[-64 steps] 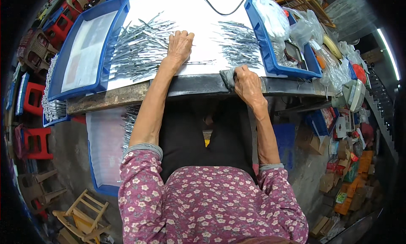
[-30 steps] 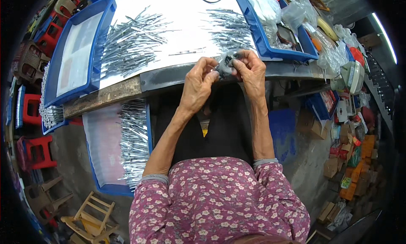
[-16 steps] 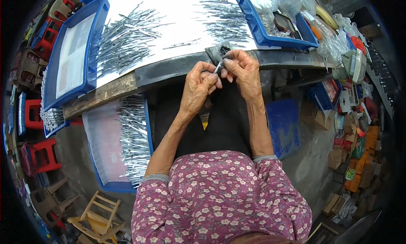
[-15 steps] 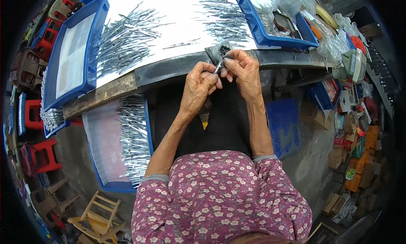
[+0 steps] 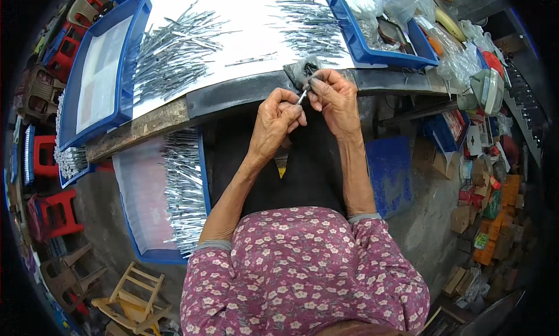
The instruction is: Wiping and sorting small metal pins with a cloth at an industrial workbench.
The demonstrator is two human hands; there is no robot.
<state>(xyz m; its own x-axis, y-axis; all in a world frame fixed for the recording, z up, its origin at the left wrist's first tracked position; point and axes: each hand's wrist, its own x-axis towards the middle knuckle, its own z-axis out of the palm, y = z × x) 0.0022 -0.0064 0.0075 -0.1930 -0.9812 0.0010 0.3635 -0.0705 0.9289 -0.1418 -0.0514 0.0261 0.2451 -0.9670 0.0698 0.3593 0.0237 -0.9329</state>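
Just off the table's near edge, my left hand [image 5: 272,119] pinches a thin silver metal rod [image 5: 302,96] between thumb and fingers. My right hand [image 5: 338,100] closes thumb and forefinger at the rod's upper end; whether a small part sits in that pinch is too small to tell. Behind the fingertips, a small plastic bag [image 5: 298,71] with dark bits in it lies at the edge. One heap of slim metal strips [image 5: 180,50] spreads over the white tabletop [image 5: 247,30] on the left, and a second heap [image 5: 311,30] lies on the right. Between them rest a few loose strips [image 5: 251,61].
A blue tray [image 5: 123,74] stands at the table's left, and another blue tray [image 5: 396,59] with plastic bags is at the right. Below left, a blue crate [image 5: 154,255] holds many metal strips. A wooden stool [image 5: 131,295] and red stool [image 5: 61,211] stand on the floor.
My right fingertips have shifted slightly along the rod's upper end, and the rod shows more plainly between my hands. The heaps and trays have not moved.
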